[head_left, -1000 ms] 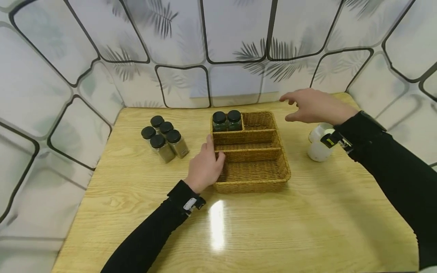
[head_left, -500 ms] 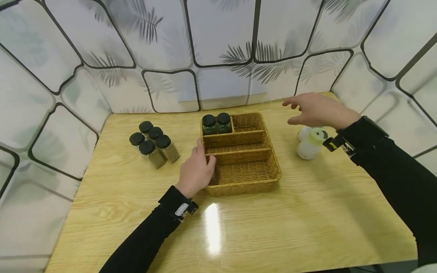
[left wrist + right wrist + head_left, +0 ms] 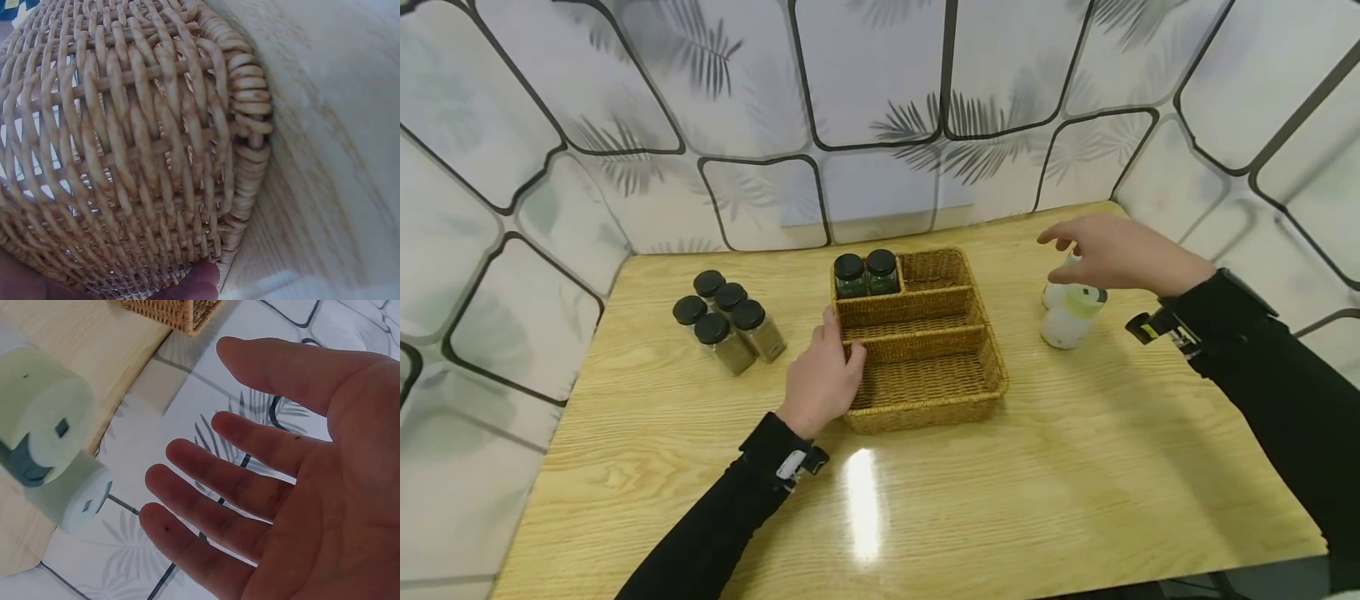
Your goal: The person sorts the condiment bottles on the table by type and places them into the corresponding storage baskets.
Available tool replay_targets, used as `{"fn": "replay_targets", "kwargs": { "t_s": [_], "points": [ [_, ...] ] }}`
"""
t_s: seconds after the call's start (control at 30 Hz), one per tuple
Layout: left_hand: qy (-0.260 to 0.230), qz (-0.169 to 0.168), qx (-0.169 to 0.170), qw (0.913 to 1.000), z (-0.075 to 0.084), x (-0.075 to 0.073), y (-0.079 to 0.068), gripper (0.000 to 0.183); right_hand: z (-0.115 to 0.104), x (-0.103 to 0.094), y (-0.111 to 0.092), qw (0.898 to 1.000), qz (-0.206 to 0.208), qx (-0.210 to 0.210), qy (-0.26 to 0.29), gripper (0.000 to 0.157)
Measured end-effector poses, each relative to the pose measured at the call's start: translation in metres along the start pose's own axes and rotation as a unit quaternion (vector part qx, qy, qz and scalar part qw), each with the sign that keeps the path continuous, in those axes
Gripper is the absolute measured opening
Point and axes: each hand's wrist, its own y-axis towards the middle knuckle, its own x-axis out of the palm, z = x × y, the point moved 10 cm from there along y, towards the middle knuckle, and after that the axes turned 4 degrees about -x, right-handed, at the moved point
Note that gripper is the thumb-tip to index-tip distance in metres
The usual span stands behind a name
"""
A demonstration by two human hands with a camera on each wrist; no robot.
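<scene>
Table, left grip on basket

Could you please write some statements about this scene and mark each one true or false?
1. The left hand grips a brown woven rectangular basket. True.
2. Two dark-filled glass jars with black lids stand inside the basket. True.
3. Two white containers with pale caps stand right of the basket. True.
4. The right hand grips one white container. False: it holds nothing.
5. Three black-lidded glass jars stand left of the basket. False: five jars stand there.
</scene>
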Motion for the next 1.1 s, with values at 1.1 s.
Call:
{"fn": "replay_targets", "kwargs": {
  "t_s": [1.1],
  "points": [
    [0.005, 0.000, -0.002, 1.0000, -0.001, -0.001, 0.000, 0.069, 0.023, 0.035, -0.023, 1.000, 0.013, 0.020, -0.011, 0.046]
  ]
}}
